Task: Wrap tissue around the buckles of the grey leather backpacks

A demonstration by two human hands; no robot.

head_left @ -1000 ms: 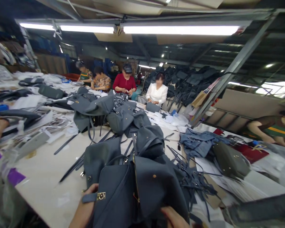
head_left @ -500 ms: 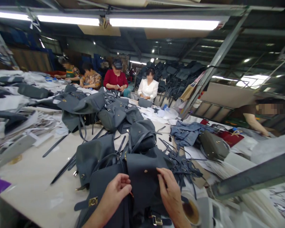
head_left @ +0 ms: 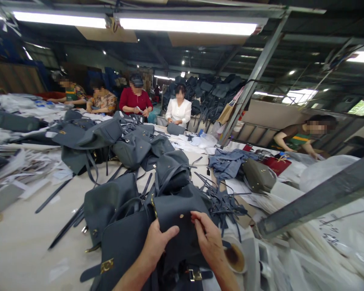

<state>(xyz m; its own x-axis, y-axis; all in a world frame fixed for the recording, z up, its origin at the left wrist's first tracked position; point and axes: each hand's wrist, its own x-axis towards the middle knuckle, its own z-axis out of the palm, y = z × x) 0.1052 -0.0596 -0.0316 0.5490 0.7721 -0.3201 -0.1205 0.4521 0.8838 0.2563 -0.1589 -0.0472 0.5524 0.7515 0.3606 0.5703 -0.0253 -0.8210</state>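
A dark grey-blue backpack (head_left: 130, 242) with brass hardware lies on the table right in front of me. My left hand (head_left: 157, 242) grips the backpack's front flap (head_left: 178, 210), thumb on top near its small brass snap. My right hand (head_left: 208, 238) pinches the same flap from the right side, fingers curled over its edge. Both hands are closed on the flap.
Several more grey bags (head_left: 130, 149) and loose straps (head_left: 224, 202) are piled across the pale table (head_left: 27, 234). A cup of brown liquid (head_left: 235, 256) stands beside my right wrist. Several people sit at the far end, another person works at the right. A metal post (head_left: 248, 89) slants upward.
The view has swung right and slightly down. My hands rose from the bag's lower edge to its flap; now the left thumb lies over the flap near the snap.
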